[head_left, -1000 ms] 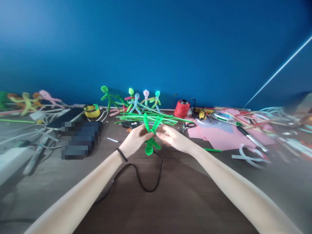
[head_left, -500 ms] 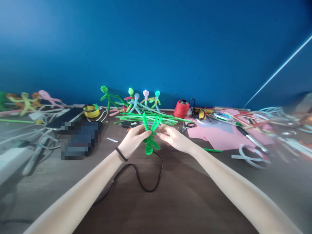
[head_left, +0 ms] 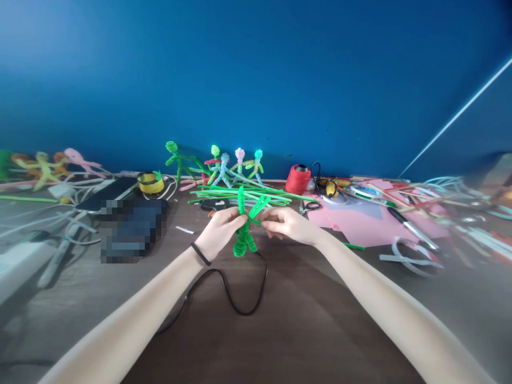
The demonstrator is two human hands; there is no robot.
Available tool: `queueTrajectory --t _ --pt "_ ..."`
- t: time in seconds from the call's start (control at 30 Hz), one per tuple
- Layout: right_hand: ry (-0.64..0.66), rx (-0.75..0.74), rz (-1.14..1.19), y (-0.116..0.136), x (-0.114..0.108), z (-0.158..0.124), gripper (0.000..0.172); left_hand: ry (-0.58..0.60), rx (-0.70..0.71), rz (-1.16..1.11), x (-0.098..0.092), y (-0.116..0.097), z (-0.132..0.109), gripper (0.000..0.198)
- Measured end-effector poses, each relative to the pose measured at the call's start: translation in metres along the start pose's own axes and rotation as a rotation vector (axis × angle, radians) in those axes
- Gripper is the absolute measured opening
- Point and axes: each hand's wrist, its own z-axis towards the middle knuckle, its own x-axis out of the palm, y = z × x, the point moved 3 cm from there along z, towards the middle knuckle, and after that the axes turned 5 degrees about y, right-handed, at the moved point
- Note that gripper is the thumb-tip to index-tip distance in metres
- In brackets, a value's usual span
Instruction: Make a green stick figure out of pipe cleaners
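A green pipe-cleaner figure (head_left: 240, 244) is held above the dark table, its rounded wrapped end pointing down toward me and several green stems pointing up and away. My left hand (head_left: 221, 230) pinches its middle between thumb and fingers. On the other side, my right hand (head_left: 288, 225) has thumb and fingertips closed on a thin green stem (head_left: 254, 221) that sticks out from the figure. Beyond the hands lies a pile of loose green pipe cleaners (head_left: 276, 193).
Finished pipe-cleaner figures (head_left: 224, 165) lean along the blue wall. A red thread spool (head_left: 298, 180), scissors (head_left: 311, 206), pink paper (head_left: 366, 229) and a black marker (head_left: 412, 228) are on the right. A yellow roll (head_left: 151, 183) and dark phone (head_left: 138, 226) lie left; a black cable (head_left: 228, 298) curls nearer me.
The figure has tilted, its rounded end shifting slightly left. My right hand has moved a little to the right, and the thin stem now stretches across to its fingertips.
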Motion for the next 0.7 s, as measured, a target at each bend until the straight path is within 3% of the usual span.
queueTrajectory --t 0.23,0.4,0.53,0.7 --pt "0.045 0.014 -0.044 -0.003 -0.002 0.0 0.021 0.089 -0.042 -0.012 0.003 -0.004 -0.002 0.018" --pt "0.033 0.062 -0.119 -0.004 -0.007 -0.001 0.016 0.227 -0.14 -0.062 0.008 -0.01 -0.008 0.014" --pt "-0.045 -0.03 -0.235 0.0 -0.009 -0.001 0.015 0.277 -0.175 -0.027 0.01 -0.011 -0.01 0.015" --pt "-0.12 -0.122 -0.214 0.006 -0.007 -0.002 0.015 0.314 -0.161 -0.018 0.014 -0.009 -0.009 0.014"
